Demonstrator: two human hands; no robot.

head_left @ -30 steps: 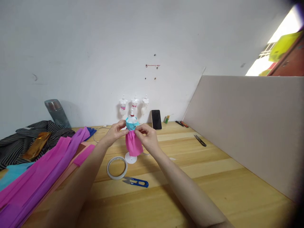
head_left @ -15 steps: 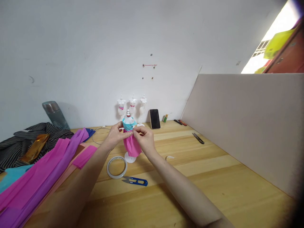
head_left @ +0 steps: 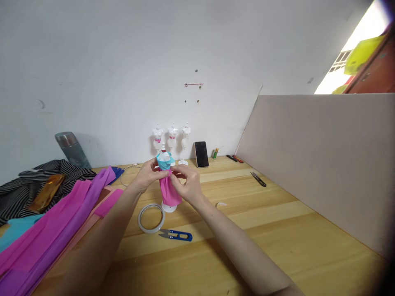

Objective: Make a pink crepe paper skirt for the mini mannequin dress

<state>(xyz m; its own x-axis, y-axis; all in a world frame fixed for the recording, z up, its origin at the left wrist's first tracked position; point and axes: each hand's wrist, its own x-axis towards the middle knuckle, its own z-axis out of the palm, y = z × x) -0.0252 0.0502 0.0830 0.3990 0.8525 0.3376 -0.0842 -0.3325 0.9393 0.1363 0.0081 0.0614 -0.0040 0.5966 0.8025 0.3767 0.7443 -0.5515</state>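
A small white dress form (head_left: pixel 163 156) stands on its round base, tilted slightly. It wears a turquoise top (head_left: pixel 164 163) and a pink crepe-paper skirt (head_left: pixel 169 192). At the waist, my left hand (head_left: pixel 149 176) holds the skirt's upper edge from the left, thumb in front. My right hand (head_left: pixel 187 182) pinches the same waistline from the right with thumb and fingers. A roll of white tape (head_left: pixel 140 220) lies in front of the base, and blue thread snips (head_left: pixel 177 235) rest just nearer to me.
Three bare white dress forms (head_left: pixel 172 135) line the wall, beside a leaning phone (head_left: pixel 201 154). Black snips (head_left: pixel 258 179) and a tape scrap (head_left: pixel 221 204) lie to the right. Paper strips (head_left: pixel 58 230), striped cloth (head_left: pixel 18 185) and a bottle (head_left: pixel 73 150) fill the left.
The dressed form has tilted a little, its top shifting left and down. Both hands have stayed at the waist, and my right fingers have shifted slightly along the skirt's edge.
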